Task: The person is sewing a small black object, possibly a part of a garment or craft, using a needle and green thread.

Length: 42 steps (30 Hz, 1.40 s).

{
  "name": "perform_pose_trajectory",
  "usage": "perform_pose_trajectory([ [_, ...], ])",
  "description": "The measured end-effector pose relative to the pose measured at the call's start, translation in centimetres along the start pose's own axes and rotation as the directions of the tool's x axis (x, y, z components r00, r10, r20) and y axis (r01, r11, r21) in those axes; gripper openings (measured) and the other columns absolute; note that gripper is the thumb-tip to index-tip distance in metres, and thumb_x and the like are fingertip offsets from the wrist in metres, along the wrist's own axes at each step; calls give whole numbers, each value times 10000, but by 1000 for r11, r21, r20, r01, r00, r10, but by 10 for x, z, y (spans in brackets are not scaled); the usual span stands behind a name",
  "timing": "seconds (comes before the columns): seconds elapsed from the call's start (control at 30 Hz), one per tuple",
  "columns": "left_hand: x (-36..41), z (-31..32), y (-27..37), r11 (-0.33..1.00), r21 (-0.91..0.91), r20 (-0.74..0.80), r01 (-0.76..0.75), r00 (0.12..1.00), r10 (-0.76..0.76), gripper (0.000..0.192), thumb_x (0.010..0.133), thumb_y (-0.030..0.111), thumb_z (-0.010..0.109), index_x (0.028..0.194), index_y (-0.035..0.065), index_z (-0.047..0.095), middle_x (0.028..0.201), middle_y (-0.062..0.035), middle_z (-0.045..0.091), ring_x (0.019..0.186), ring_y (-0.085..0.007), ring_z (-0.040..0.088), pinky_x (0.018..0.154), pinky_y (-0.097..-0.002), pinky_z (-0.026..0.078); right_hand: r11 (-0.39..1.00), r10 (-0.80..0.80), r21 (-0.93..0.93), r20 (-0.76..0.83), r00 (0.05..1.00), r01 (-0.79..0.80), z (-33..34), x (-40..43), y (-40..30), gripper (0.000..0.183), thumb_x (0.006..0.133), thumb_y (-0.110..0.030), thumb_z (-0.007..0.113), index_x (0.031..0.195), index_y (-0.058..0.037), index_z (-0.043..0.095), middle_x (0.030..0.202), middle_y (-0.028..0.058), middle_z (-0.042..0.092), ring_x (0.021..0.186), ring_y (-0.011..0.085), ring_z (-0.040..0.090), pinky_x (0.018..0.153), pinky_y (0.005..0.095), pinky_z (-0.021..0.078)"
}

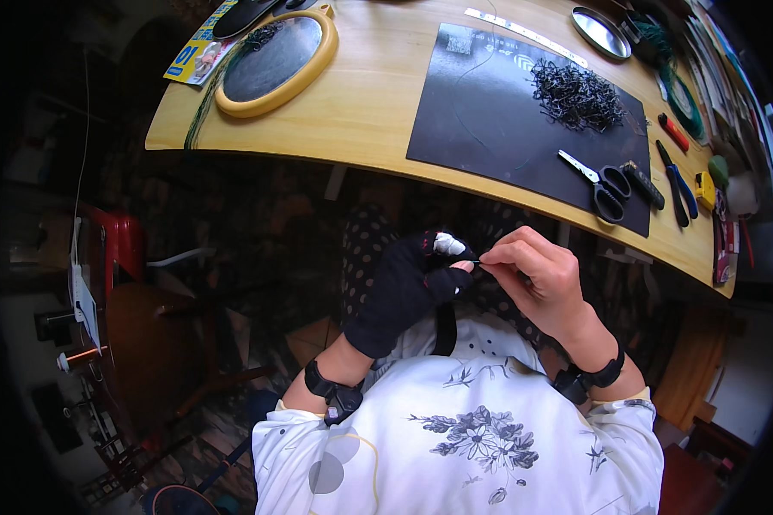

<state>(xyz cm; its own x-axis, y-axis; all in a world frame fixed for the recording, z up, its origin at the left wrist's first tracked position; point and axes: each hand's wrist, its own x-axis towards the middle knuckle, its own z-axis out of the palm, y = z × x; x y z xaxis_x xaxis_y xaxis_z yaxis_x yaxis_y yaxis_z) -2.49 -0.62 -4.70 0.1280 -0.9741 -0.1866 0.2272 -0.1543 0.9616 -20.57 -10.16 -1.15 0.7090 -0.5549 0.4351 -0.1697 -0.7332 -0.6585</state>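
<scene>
Above my lap, just below the table edge, both hands meet at the fingertips. My left hand wears a black fingerless glove, with white wrapping on one finger. Its thumb and finger pinch a tiny dark piece with a thin greenish strand, mostly hidden. My bare right hand grips the strand's other side between thumb and forefinger. Beyond them, a black board lies on the wooden table and bears a tangled pile of small dark thin pieces. Black-handled scissors rest near its front edge.
A yellow-rimmed round mirror carries long green threads that hang over the table edge. Toward the right lie pliers, a red lighter, a yellow tape measure and a round metal lid. A wooden chair stands at left.
</scene>
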Motion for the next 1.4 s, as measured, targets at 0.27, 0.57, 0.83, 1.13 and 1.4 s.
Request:
perform_pose_trajectory([
  [0.27, -1, -3, 8, 807, 428, 97, -407, 908, 407, 180, 803, 4, 775, 948, 16, 669, 889, -73, 632, 809, -173, 625, 710, -291, 500, 333, 561, 583, 510, 652, -741, -6, 0, 4, 113, 893, -60, 724, 903, 25, 651, 775, 50, 677, 669, 95, 670, 582, 222, 535],
  [0.57, 0, -12, -16, 931, 353, -23, -97, 993, 113, 94, 901, 103, 686, 923, 25, 639, 790, -56, 622, 762, -162, 617, 691, -297, 477, 897, 346, 243, 134, 929, -369, 3, -5, 5, 123, 846, -2, 719, 884, 7, 601, 763, 54, 625, 650, 93, 643, 579, 221, 515],
  [0.83, 0, -15, -21, 956, 287, 59, -60, 997, 45, 146, 981, 55, 568, 1108, 8, 622, 916, -101, 634, 850, -202, 630, 785, -299, 501, 999, 35, -24, 170, 985, -32, 15, -5, 5, 220, 766, 56, 675, 855, -14, 486, 778, 130, 504, 629, 302, 574, 559, 368, 484],
  [1.13, -3, 8, -14, 989, 60, -155, -138, 977, 146, 71, 924, 55, 642, 960, 37, 584, 855, -10, 550, 758, -112, 517, 712, -268, 463, 998, 2, -57, 209, 978, 10, 22, -6, 6, 235, 763, 71, 639, 862, -18, 446, 789, 152, 466, 648, 346, 552, 549, 408, 463],
  [1.4, -5, 1, -22, 878, -478, -62, 18, 997, -54, 215, 1050, 189, 502, 1031, 20, 632, 939, 7, 603, 856, -77, 550, 768, -225, 463, 997, 6, -71, 180, 984, 7, 25, -12, 8, 227, 766, 75, 638, 878, -15, 462, 801, 156, 487, 666, 356, 568, 580, 402, 478],
])
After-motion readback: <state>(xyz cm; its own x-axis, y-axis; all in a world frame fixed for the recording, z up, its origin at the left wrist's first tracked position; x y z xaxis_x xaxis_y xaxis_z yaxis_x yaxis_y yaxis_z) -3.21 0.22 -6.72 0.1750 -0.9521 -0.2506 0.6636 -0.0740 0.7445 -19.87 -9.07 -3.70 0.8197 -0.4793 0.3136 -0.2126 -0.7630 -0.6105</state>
